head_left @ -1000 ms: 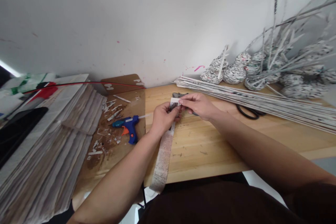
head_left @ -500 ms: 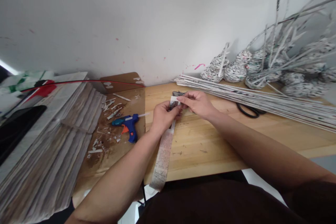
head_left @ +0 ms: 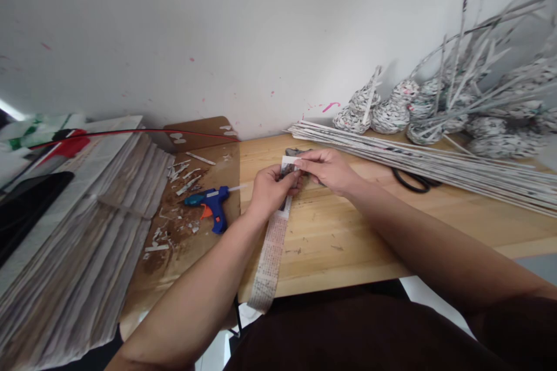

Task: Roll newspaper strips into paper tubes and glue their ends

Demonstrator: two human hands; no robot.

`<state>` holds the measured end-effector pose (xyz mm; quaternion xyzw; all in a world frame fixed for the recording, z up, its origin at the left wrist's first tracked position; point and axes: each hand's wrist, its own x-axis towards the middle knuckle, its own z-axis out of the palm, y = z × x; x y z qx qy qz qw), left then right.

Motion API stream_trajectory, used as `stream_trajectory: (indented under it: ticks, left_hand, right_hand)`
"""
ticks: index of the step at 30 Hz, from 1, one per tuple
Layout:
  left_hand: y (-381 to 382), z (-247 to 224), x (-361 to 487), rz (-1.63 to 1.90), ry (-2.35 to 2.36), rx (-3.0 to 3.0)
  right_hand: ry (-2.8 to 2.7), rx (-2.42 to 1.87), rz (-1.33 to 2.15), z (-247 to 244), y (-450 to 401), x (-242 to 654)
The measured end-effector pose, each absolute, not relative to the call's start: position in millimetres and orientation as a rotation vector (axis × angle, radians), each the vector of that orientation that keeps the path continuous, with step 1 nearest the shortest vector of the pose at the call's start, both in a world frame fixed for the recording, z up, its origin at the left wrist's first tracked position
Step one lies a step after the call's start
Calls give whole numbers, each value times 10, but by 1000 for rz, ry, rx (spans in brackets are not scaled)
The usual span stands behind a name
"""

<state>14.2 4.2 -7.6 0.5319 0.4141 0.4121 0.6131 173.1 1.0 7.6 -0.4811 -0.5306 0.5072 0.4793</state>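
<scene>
A long strip of printed newspaper runs from my fingers down over the front edge of the wooden table. My left hand is closed on the strip near its upper end, thumb on top. At the strip's top corner, the thumb and fingers of my right hand pinch the paper. Both hands nearly touch each other. Just behind them lies a small grey object, partly hidden by my right hand, which I cannot make out.
Left of my hands, a blue glue gun lies on a brown board among paper scraps. Stacked newspaper strips stand farther left. Long paper rods cross the right side, over black-handled scissors. Woven paper gourd shapes sit behind.
The view has shifted slightly. Both hands keep almost the same grip on the strip, and the fingers of my left hand have moved a little under it.
</scene>
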Motion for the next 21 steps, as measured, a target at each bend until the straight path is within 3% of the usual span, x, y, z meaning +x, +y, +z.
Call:
stream_trajectory:
  ticks: [21]
  left_hand:
    - [24, -94, 147, 930, 928, 1303]
  right_hand:
    - [-1147, -1165, 1280, 85, 2, 1681]
